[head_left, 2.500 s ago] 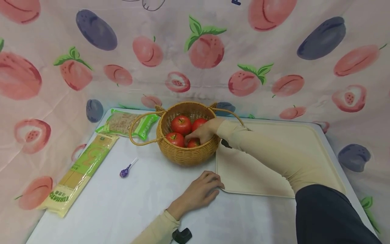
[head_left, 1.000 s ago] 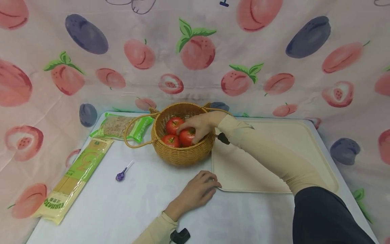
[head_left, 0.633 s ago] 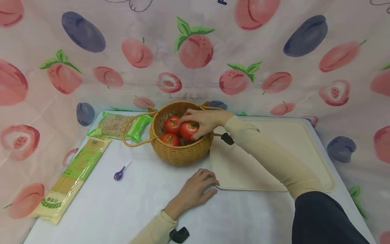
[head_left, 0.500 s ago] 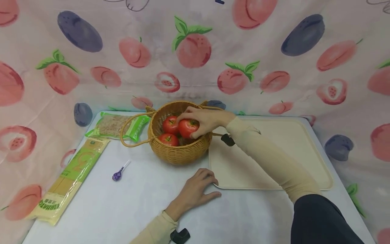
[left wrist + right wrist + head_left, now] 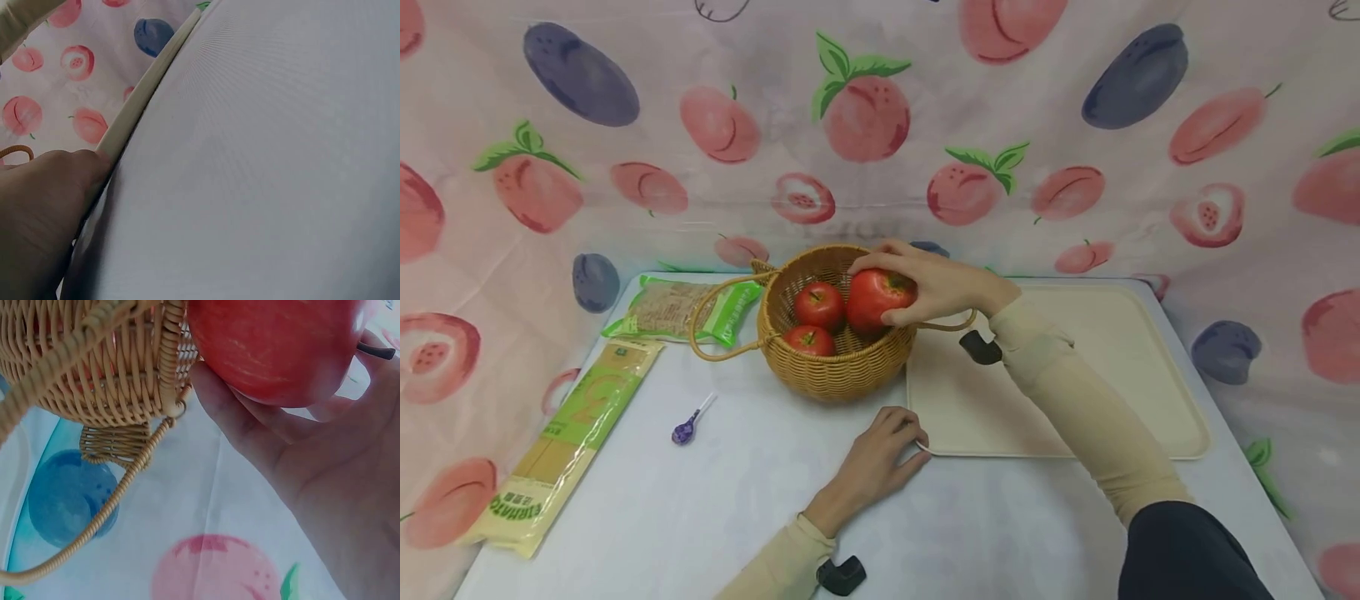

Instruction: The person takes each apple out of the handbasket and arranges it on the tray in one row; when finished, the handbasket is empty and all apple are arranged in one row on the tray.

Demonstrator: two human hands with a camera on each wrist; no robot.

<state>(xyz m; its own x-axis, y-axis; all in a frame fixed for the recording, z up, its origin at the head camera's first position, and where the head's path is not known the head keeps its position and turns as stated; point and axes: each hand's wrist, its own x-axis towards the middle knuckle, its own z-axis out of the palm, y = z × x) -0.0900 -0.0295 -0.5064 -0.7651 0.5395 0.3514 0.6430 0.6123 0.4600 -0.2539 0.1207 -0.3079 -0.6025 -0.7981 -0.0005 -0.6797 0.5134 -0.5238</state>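
Observation:
My right hand (image 5: 936,282) grips a red apple (image 5: 877,300) at the right side of a wicker basket's mouth. Seen from the right wrist, that apple (image 5: 281,344) sits between thumb and fingers, beside the basket's rim. Two more red apples, one farther back (image 5: 820,306) and one nearer (image 5: 809,340), lie inside the basket (image 5: 835,375). My left hand (image 5: 876,461) rests at the near left corner of a cream tray (image 5: 1045,417), its fingertips touching the edge. In the left wrist view the hand (image 5: 47,206) lies along the tray's rim (image 5: 147,87).
A green-edged clear bag of brown contents (image 5: 673,310) lies left of the basket. A long yellow-green packet (image 5: 568,442) slants along the table's left side, and a purple-wrapped lollipop (image 5: 685,430) lies between it and the basket. The basket's looped handles (image 5: 722,357) stick out sideways. A fruit-print cloth (image 5: 880,192) hangs behind.
My right hand has taken hold of an apple and raised it from the basket's bottom to its right rim. The left hand stays by the tray corner. The head view shifts slightly.

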